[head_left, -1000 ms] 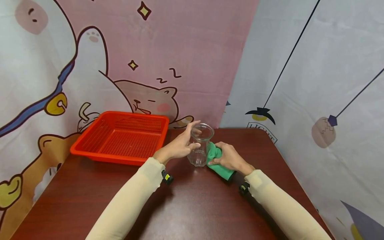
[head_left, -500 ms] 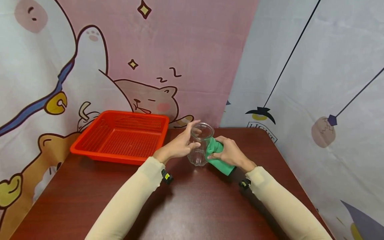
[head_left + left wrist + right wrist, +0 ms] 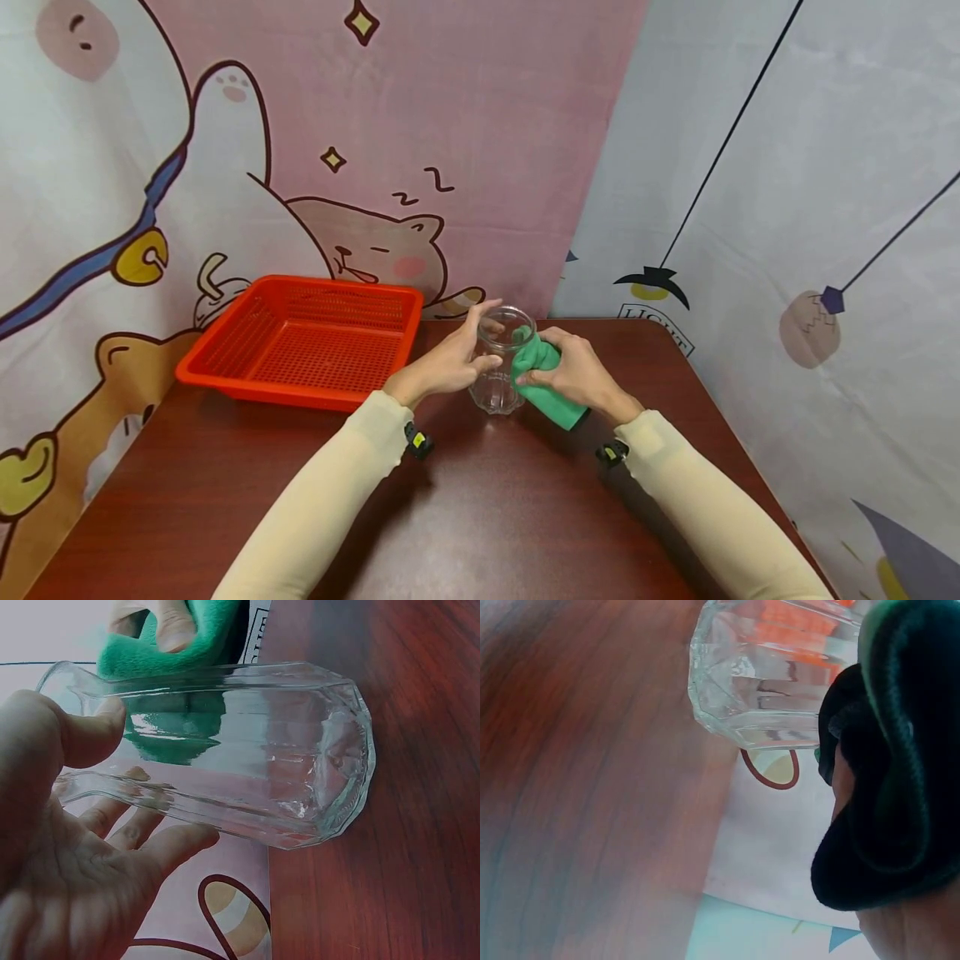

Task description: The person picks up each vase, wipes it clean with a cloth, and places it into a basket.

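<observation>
Left hand [image 3: 448,364] curls round the glass jar [image 3: 501,360], upright on the counter [image 3: 480,500] at centre-far; right hand [image 3: 573,375] grips a green cloth [image 3: 546,379] against the jar's right side; red basket [image 3: 300,342] left

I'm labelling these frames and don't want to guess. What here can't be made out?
- Right hand fingertips: head view, buried in the green cloth.
- Glass jar rim: left wrist view, covered by the left hand.
- Cloth's colour: right wrist view, dark and blurred.
- Red basket: only head view shows it.
</observation>
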The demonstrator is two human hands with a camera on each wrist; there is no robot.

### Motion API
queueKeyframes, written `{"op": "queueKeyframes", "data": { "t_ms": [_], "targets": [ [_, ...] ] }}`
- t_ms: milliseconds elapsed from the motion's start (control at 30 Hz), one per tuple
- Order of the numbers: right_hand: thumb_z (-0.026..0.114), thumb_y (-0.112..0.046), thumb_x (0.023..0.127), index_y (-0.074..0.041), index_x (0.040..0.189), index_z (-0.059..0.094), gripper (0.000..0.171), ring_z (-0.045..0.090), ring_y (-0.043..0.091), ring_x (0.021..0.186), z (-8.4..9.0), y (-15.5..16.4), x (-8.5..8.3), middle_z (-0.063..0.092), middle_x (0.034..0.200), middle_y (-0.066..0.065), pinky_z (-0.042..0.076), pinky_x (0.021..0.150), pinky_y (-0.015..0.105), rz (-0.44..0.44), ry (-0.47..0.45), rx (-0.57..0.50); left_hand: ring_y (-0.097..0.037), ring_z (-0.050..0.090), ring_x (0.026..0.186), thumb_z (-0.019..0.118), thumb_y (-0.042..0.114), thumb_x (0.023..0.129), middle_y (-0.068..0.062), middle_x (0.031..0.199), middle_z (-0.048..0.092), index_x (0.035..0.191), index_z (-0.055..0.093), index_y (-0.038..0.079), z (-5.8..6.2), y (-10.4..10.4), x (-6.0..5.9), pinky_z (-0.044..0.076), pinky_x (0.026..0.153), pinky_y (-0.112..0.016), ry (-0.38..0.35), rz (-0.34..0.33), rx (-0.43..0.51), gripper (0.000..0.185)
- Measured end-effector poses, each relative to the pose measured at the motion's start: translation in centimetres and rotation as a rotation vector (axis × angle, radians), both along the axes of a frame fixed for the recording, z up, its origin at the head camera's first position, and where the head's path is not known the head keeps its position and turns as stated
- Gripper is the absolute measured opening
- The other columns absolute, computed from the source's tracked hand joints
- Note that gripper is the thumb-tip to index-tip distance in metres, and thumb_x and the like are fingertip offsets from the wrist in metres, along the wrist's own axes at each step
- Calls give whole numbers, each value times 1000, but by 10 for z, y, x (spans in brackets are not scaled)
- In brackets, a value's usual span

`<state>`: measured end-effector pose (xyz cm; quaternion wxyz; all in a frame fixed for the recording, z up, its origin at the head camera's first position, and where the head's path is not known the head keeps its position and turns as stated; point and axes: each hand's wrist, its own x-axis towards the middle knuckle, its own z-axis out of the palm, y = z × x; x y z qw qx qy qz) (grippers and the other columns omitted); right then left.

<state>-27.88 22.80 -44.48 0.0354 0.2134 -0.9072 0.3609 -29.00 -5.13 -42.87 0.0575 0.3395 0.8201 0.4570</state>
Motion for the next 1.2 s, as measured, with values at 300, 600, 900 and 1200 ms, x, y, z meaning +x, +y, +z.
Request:
{"op": "queueKeyframes", "data": {
  "t_ms": [300, 600, 900, 1200],
  "targets": [
    [106, -37, 88, -15, 141, 79, 63, 73, 17, 97, 9, -1, -2, 83, 125, 2, 60, 88, 36, -17, 56, -34, -34, 70, 132, 72, 8, 115, -19, 167, 57, 184, 10, 20, 2, 2, -2, 58, 100, -40, 18, 4, -20, 93],
    [104, -34, 91, -18, 145, 78, 62, 77, 18, 102, 16, 7, -2, 83, 130, 3, 63, 89, 33, -50, 72, -130, -35, 71, 128, 73, 7, 114, -20, 166, 58, 183, 10, 19, 5, 3, -2, 59, 101, -40, 24, 0, -26, 94],
    [104, -32, 91, -17, 149, 76, 67, 78, 23, 109, 17, 8, -1, 82, 135, 7, 64, 91, 36, -69, 59, -172, -39, 67, 146, 73, 9, 115, -23, 170, 56, 184, 6, 19, 5, 2, 0, 55, 126, -59, 15, -1, -43, 97],
    [103, -34, 93, -19, 151, 76, 66, 79, 22, 108, 17, 7, -1, 83, 134, 6, 64, 91, 37, -48, 55, -148, -41, 62, 153, 74, 11, 113, -23, 167, 56, 184, 9, 17, 3, 0, 1, 56, 126, -58, 27, 3, -30, 97]
  ]
}}
